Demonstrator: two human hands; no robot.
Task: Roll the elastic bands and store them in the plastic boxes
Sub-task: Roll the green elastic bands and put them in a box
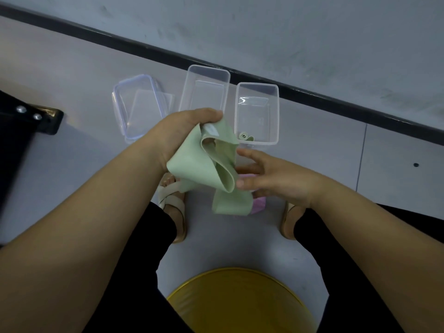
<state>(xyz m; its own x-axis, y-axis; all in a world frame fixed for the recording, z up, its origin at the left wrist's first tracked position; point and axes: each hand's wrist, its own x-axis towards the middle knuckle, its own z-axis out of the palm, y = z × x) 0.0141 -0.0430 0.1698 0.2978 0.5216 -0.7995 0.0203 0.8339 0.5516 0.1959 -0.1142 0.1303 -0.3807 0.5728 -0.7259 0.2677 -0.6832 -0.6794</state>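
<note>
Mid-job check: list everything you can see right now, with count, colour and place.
boxes: two, clear, open, on the floor by the wall; middle box, right box
lids: two it seems, clear, one blue-edged, stacked left of the boxes
loose band: one, green, unrolled, held above the floor
rolled band: one, green, near end of the right box
pink band: one, on the floor, partly hidden under the right hand
stool: one, yellow, bottom centre
black fitting: one, two bolts, left edge
sandals: two, beige, on the feet
left hand: grips the loose band
right hand: fingers straight, beside the loose band
</note>
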